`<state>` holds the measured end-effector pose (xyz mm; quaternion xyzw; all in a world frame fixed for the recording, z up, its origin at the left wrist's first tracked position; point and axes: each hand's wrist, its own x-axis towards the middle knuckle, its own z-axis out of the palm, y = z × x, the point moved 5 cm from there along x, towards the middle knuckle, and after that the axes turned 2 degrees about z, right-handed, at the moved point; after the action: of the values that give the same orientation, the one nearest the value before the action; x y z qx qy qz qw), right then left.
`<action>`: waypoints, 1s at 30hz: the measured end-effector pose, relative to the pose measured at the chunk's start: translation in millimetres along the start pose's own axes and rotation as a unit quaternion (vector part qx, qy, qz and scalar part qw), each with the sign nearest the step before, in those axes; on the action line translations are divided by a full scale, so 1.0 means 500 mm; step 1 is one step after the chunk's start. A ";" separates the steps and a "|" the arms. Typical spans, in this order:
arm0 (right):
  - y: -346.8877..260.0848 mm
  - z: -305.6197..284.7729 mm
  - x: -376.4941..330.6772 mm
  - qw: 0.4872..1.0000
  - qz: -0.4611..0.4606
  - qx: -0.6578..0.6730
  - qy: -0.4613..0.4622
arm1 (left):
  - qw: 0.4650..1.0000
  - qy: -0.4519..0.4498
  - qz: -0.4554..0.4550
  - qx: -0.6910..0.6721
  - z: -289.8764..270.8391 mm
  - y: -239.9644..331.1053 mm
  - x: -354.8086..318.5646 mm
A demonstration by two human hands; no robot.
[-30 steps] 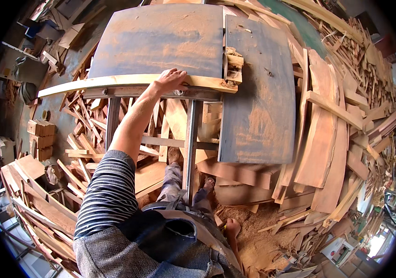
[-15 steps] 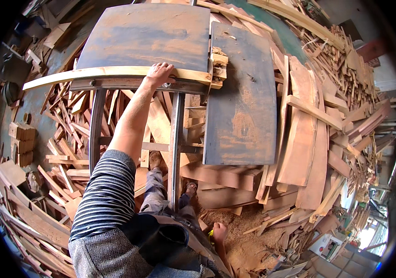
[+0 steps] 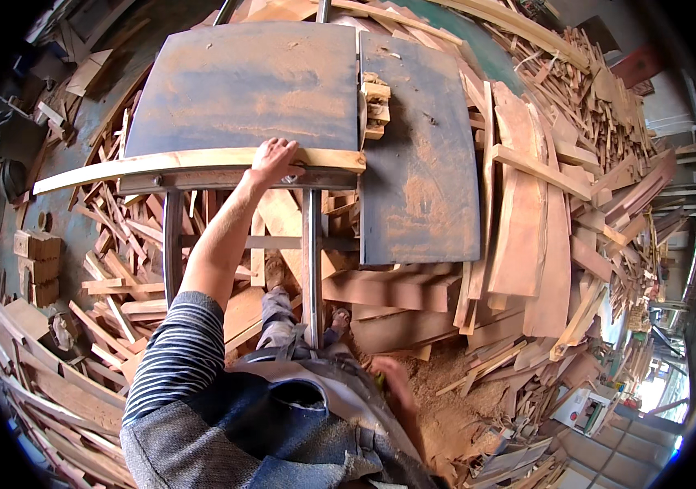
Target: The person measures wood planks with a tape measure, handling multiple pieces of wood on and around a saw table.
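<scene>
My left hand (image 3: 273, 160) is closed over a long pale wood strip (image 3: 160, 165), which lies along the near edge of the dusty sliding saw table (image 3: 242, 90). The strip's left end sticks out past the metal frame (image 3: 311, 269). Its right end stops close to the gap beside the fixed table plate (image 3: 421, 179). By the gap, short stacked offcuts (image 3: 376, 106) lie on that plate, apart from the strip. Low beside my body, my right hand (image 3: 397, 379) is blurred but looks closed. A small yellow-green object (image 3: 380, 381) shows at its fingers, its kind unclear.
Scrap wood lies heaped under and left of the frame. Wide boards (image 3: 519, 204) lean right of the fixed plate, with a big pile of sticks (image 3: 592, 98) beyond. Sawdust (image 3: 438, 391) covers the floor by my right hand. Wood blocks (image 3: 37, 265) stand stacked at left.
The sliding table has come back toward me with the strip and my left hand, drawing the strip's end away from the offcuts. My right hand has risen slightly. My view has shifted too.
</scene>
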<state>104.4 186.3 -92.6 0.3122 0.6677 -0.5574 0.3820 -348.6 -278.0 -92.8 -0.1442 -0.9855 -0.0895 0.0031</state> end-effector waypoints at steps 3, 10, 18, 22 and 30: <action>-0.091 0.016 0.085 0.998 -0.049 0.024 0.008 | 0.998 0.049 -0.021 -0.027 0.001 0.062 -0.109; -0.429 0.101 0.188 0.947 -0.268 -0.138 0.113 | 0.988 0.111 0.001 -0.109 -0.022 0.193 -0.330; -0.383 0.103 0.286 0.977 -0.179 -0.114 0.012 | 0.984 0.113 0.014 -0.140 -0.035 0.304 -0.481; -0.366 0.123 0.248 0.970 -0.199 -0.139 -0.017 | 0.979 0.128 0.004 -0.156 -0.034 0.332 -0.541; -0.337 0.130 0.231 0.972 -0.143 -0.152 -0.107 | 0.980 0.099 -0.016 -0.171 -0.051 0.380 -0.605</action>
<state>-86.4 90.6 -112.0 0.0906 0.7379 -0.5282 0.4103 -5.0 -189.1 -43.9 -0.1168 -0.9527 -0.2705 0.0743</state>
